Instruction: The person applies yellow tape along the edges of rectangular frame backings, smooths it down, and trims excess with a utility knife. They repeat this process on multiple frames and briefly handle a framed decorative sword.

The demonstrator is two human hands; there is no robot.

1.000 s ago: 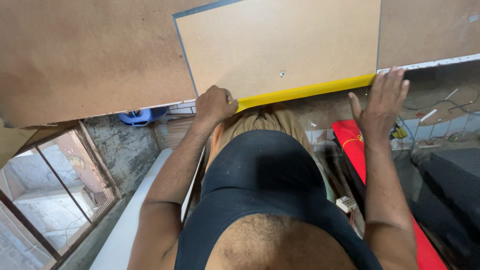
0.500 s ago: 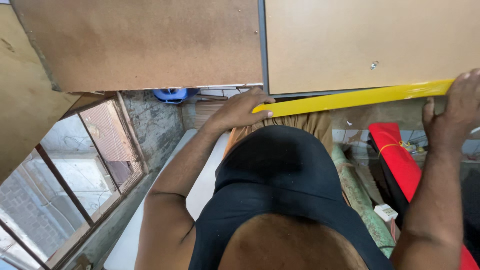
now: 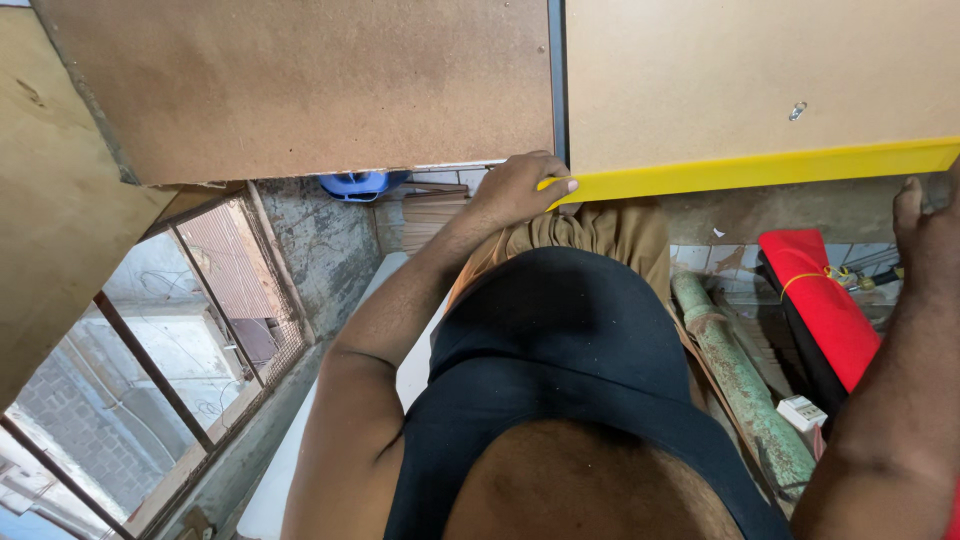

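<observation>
Board has slid toward three o'clock; left hand now clamps its yellow edge, right hand grips the edge's far end

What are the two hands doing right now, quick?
Left hand: closed on the corner of the yellow-edged board.
Right hand: at the board's yellow edge near the frame border; grip cannot be told.

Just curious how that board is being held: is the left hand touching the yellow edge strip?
Touching. The head view shows the left hand with its fingers lying on the end of the yellow strip, no gap visible.
</observation>
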